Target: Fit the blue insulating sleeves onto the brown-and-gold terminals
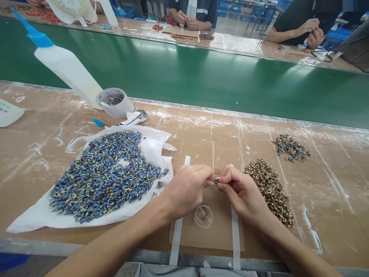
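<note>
My left hand (187,188) and my right hand (242,190) meet at the middle of the cardboard work area, fingertips pinched close together. Between them shows a tiny blue and dark piece (215,181), gripped from both sides. Just below stands a small clear round cup (203,216) with a thin stick in it. Left of my left hand, a large heap of small blue, yellow and dark pieces (100,177) lies on a white sheet (31,217). Beside my right hand is a pile of small brown and cream pieces (269,190). Farther right lies a smaller blue and yellow pile (291,147).
A white squeeze bottle (65,67) with a blue nozzle leans at a tape roll (119,105). A blue cap (98,122) lies near the sheet. Beyond the table runs a green conveyor belt (201,77). Across it, other people's hands (191,23) work at another table.
</note>
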Available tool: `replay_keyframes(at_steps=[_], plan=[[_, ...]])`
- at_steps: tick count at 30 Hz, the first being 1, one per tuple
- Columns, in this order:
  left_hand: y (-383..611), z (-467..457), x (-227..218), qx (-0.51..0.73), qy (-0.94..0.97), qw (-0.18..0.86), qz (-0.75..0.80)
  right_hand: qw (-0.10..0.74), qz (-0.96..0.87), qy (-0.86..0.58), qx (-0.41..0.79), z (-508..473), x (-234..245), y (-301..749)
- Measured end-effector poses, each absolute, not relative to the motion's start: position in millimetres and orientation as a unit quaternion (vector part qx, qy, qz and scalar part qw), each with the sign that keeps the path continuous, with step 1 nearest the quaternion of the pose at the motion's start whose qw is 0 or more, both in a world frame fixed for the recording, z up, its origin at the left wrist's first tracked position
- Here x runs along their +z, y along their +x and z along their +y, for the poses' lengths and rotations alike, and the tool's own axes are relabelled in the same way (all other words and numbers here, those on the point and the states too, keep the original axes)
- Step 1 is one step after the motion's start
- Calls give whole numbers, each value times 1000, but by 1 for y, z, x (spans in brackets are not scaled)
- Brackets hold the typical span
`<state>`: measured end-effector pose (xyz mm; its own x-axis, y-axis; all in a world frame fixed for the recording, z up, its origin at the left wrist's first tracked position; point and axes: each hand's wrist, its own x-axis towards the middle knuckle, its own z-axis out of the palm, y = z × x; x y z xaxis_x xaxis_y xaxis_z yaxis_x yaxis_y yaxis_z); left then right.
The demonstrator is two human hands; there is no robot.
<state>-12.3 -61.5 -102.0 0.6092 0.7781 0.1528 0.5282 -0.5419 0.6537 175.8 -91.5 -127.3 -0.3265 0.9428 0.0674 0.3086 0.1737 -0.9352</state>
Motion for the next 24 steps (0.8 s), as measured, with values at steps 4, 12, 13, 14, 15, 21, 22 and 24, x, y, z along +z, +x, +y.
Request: replay_keyframes(at_steps=[4, 12, 13, 14, 15, 21, 22, 24], plan=[[-11, -61, -101, 235, 843, 296, 384, 364, -674, -459, 451, -90, -124, 177], [-17, -54, -97, 298, 847, 281, 338, 418, -634, -457, 464, -84, -110, 180], [-17, -53, -98, 288, 854, 279, 332, 419, -632, -460, 462, -84, -110, 180], [-18, -52, -100, 275, 860, 275, 330, 421, -631, -463, 459, -84, -111, 181], [-18, -51, -101, 261, 866, 269, 330, 425, -630, -466, 453, -84, -112, 181], [-14, -53, -104, 199, 892, 223, 338, 430, -612, -472, 466, -85, -113, 181], [-13, -53, -104, 195, 894, 219, 339, 429, -599, -474, 482, -85, -113, 181], [-13, -54, -104, 195, 895, 221, 336, 429, -567, -477, 517, -85, -113, 181]])
